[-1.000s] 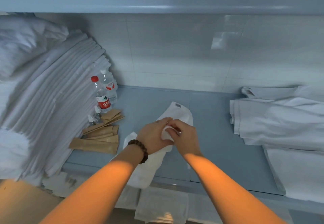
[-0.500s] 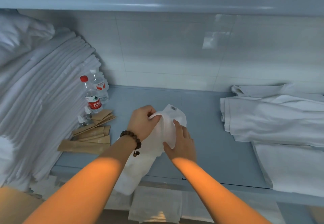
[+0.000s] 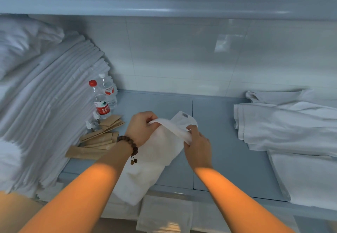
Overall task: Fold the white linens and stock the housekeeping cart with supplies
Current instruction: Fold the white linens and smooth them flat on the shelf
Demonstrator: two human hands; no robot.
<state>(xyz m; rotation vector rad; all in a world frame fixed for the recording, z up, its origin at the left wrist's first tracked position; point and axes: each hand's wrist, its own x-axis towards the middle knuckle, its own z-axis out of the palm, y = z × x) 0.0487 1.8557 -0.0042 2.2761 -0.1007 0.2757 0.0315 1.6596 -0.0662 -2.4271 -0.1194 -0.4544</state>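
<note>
Gripping white towel [image 3: 155,156] edge between both hands: left hand [image 3: 141,128], right hand [image 3: 197,147].

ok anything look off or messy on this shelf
The tall stack of folded linens on the left leans over, its layers fanning towards the water bottles. The brown packets beside them lie in a loose, uneven fan. On the right the white sheets are rumpled. Nothing looks spilled.

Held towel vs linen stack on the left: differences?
The towel is one loose piece, gripped by the left hand and right hand; the linen stack is many folded layers, untouched. The towel droops over the shelf edge; the linen stack sits at its left end. Both are white.
</note>
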